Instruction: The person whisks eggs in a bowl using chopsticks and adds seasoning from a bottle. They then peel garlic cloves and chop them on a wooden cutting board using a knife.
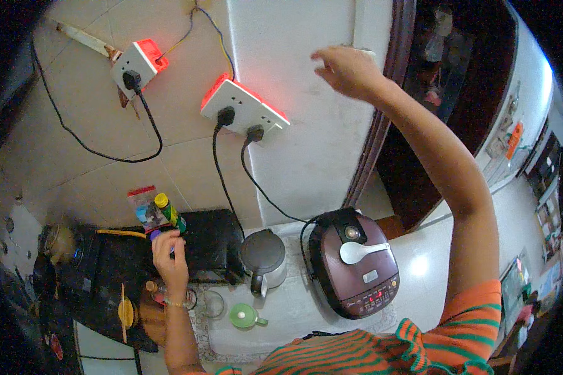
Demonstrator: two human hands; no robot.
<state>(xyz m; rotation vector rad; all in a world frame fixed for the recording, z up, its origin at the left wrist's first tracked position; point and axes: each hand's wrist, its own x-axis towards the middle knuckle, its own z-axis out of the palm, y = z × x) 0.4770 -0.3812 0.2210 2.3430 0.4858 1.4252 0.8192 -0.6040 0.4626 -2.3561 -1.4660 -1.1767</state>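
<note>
My right hand (pixel 349 72) is raised high against the white wall, its fingers bent and nothing visible in them. Partly behind it shows the edge of a white wall plate (pixel 368 52); contact cannot be told. Lower left, my left hand (pixel 170 258) reaches over a black box-like appliance (pixel 209 243). Its fingertips are at a purple cap or lid (pixel 155 234), and whether they grip it is unclear. Just beyond those fingers stand a green bottle with a yellow cap (pixel 169 211) and a red-topped plastic packet (pixel 146 208).
A maroon rice cooker (pixel 356 290) with a lit display carries a white spoon (pixel 361 252). Beside it stand an electric kettle (pixel 263 258), a green lidded mug (pixel 244 316) and a clear glass (pixel 212 303). Plugged cords hang from a double socket (pixel 244 105) and a single socket (pixel 133 70).
</note>
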